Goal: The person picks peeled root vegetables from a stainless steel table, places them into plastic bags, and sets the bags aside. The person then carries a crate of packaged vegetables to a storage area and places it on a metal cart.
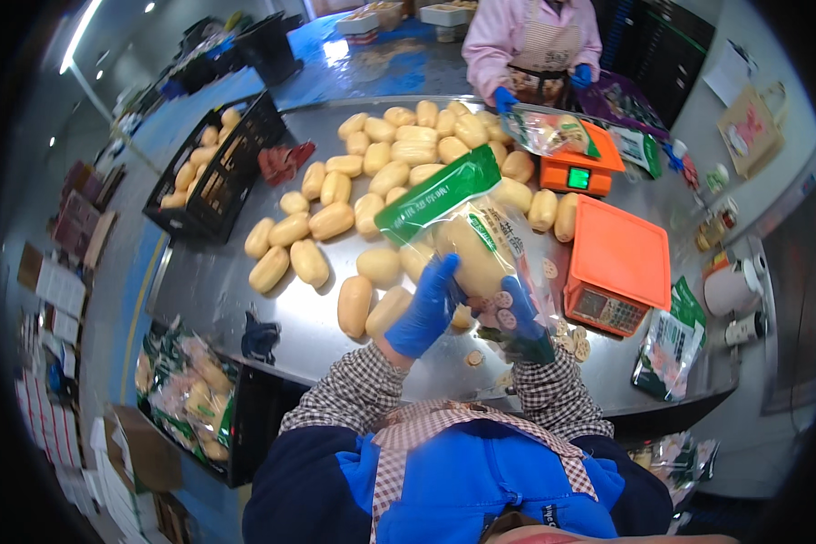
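Note:
A clear plastic bag [442, 194] with a green top band and printed writing is held tilted above the steel table [313, 360]. Inside it sits a peeled lotus root segment [466, 248]. My left hand [421, 309], in a blue glove, grips the bag's left side with the thumb up against it. At the lower right my right hand [523, 316], also gloved, supports the bag; printed film covers part of its fingers. Many pale lotus root segments [333, 221] lie spread across the table beyond and left of the bag. Small lotus root slices [580, 347] lie near my right wrist.
An orange scale [619, 251] stands at right, beside flat printed bags [666, 353]. Across the table, a gloved co-worker's hand [504, 100] touches a filled bag on another orange scale [595, 146]. Black crates [245, 183] [245, 421] flank the left side.

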Demonstrator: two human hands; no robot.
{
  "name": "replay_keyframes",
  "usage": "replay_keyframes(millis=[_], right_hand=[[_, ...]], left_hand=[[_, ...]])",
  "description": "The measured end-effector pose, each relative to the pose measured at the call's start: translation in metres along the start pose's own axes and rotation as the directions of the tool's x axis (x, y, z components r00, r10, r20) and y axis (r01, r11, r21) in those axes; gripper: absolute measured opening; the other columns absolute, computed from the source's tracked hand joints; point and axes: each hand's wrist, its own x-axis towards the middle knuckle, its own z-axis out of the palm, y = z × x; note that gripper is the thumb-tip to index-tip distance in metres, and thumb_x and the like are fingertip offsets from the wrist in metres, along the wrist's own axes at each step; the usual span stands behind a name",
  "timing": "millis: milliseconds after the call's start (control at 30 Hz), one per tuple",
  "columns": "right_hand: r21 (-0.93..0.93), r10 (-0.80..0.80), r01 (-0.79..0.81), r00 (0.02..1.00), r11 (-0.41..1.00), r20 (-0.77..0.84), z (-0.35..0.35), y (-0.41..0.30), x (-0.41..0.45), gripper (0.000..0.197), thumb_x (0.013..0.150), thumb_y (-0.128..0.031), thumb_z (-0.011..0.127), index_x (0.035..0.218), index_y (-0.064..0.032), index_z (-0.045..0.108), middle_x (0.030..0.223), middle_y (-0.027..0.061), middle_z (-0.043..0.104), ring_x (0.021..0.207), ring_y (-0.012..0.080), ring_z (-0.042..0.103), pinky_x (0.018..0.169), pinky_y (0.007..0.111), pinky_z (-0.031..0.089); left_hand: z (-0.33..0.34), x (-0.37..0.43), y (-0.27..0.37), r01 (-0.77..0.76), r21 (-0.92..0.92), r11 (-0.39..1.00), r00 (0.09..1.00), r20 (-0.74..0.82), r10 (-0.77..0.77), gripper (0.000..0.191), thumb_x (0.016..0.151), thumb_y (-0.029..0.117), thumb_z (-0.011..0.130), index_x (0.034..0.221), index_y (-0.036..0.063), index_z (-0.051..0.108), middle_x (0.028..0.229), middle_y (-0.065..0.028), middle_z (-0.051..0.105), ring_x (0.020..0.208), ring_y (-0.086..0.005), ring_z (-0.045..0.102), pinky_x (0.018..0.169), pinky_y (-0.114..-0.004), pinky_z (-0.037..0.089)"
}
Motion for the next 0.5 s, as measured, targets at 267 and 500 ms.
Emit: replay_keyframes(millis=[267, 500], right_hand=[[0.252, 0.087, -0.168, 0.949, 0.953, 0.302, 0.042, 0.030, 0.036, 0.066, 0.104, -0.048, 0.049, 0.146, 0.0017, 0.042, 0.130, 0.0232, 0.061, 0.103, 0.0343, 0.068, 0.069, 0.035, 0.062], [-0.840, 0.200, 0.208, 0.916, 0.502, 0.347, 0.144, 0.051, 0.058, 0.037, 0.102, -0.009, 0.055, 0.136, 0.0068, 0.056, 0.106, 0.0138, 0.069, 0.092, 0.0196, 0.068, 0.080, 0.031, 0.056]], left_hand=[[-0.050, -0.038, -0.005, -0.182, -0.157, 0.971, 0.978, -0.135, 0.161, 0.038, 0.100, 0.027, 0.062, 0.123, -0.0032, 0.063, 0.109, -0.0119, 0.071, 0.096, -0.0231, 0.071, 0.089, -0.037, 0.056], [-0.153, -0.125, 0.059, -0.586, -0.188, 0.788, 0.761, -0.461, 0.456, 0.047, 0.099, 0.025, 0.063, 0.137, 0.0006, 0.052, 0.120, -0.0122, 0.067, 0.103, -0.0238, 0.070, 0.094, -0.037, 0.058]])
